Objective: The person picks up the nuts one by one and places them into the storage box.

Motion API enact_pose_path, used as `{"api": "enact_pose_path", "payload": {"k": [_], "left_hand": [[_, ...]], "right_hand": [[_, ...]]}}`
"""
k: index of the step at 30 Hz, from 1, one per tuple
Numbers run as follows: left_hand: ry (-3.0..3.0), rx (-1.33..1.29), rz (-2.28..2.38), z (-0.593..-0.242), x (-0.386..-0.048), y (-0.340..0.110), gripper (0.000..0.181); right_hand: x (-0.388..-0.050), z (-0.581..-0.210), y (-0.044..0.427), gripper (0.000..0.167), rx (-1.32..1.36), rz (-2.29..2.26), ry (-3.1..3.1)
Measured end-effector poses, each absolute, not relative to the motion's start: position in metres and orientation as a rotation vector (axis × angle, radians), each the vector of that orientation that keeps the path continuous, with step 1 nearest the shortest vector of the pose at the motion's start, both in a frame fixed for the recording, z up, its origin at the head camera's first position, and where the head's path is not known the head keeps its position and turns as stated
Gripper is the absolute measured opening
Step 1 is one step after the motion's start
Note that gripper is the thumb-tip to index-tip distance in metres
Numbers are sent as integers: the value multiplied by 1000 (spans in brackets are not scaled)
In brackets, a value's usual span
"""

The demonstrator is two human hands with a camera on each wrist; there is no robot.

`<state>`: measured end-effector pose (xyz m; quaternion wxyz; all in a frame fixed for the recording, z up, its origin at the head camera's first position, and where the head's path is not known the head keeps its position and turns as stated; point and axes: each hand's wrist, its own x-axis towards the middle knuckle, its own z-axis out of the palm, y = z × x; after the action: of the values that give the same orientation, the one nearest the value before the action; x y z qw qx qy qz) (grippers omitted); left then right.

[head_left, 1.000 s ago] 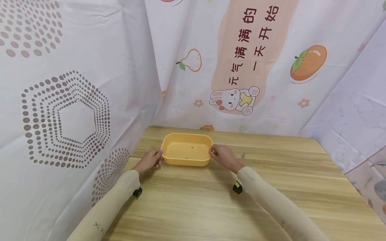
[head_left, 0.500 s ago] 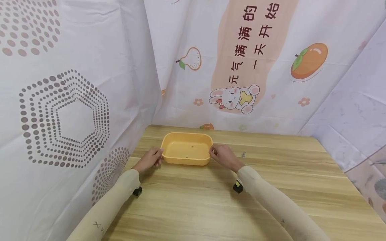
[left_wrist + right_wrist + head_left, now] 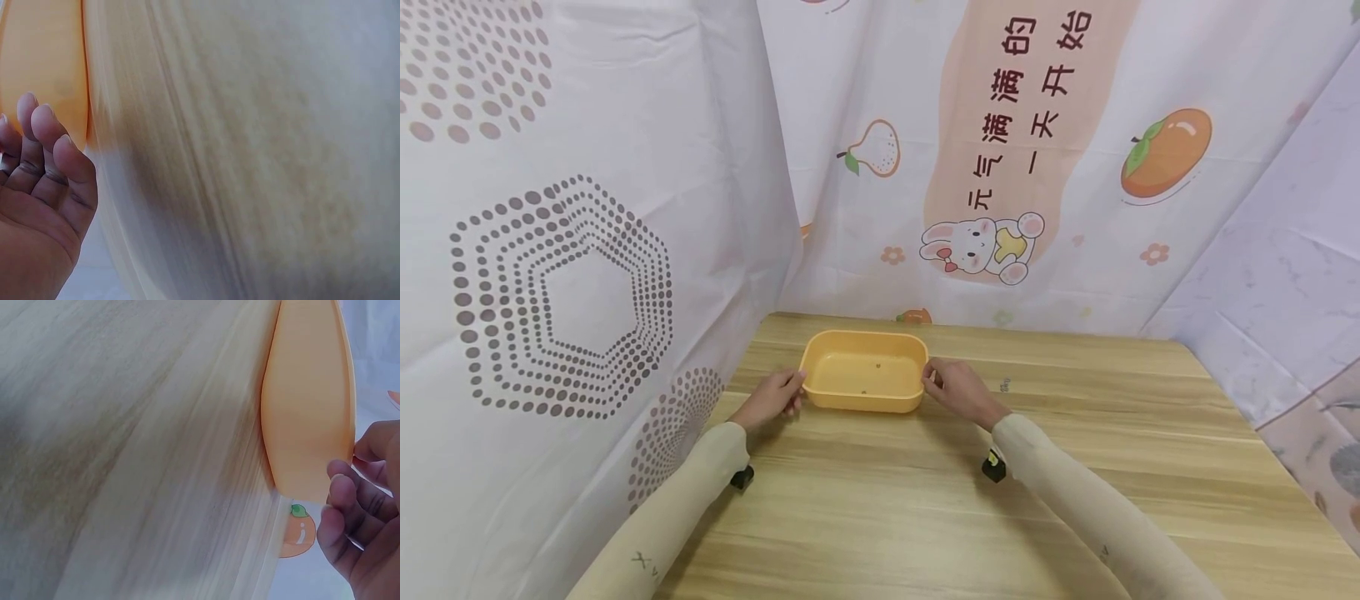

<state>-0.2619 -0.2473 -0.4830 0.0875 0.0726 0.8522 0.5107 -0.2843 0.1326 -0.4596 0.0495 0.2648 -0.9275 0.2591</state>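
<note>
A shallow yellow plastic tray (image 3: 865, 403), rectangular with rounded corners, sits on the wooden table in the head view. Two small dark specks show on its floor. At its left end my left hand (image 3: 772, 397) pinches the rim, thumb on top. The left wrist view shows that hand's other fingers (image 3: 49, 128) loosely bent beside the tray's outer wall (image 3: 47, 56). My right hand (image 3: 958, 390) holds the rim at the right end between thumb and index finger. From the right wrist, the remaining fingers (image 3: 340, 490) curl loosely by the outer wall (image 3: 306, 394).
The wooden table (image 3: 880, 500) extends in front of the tray and to its right. A white patterned curtain (image 3: 587, 317) hangs close on the left. Behind the table hangs a printed cloth (image 3: 850, 233) with fruit and a rabbit. A small dark mark (image 3: 1005, 386) lies right of the right hand.
My right hand has shifted very slightly to the right at the rim. The tray and my left hand stay in place; the head view tilts a little.
</note>
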Motion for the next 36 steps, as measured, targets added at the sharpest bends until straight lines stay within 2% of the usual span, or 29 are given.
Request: {"api": "enact_pose_path", "payload": {"k": [21, 36], "left_hand": [[2544, 209, 1525, -484, -262, -248, 45], [2548, 217, 1522, -485, -261, -247, 45]], "right_hand": [[-286, -463, 144, 7, 782, 824, -2802], [-296, -477, 182, 6, 648, 781, -2890]]}}
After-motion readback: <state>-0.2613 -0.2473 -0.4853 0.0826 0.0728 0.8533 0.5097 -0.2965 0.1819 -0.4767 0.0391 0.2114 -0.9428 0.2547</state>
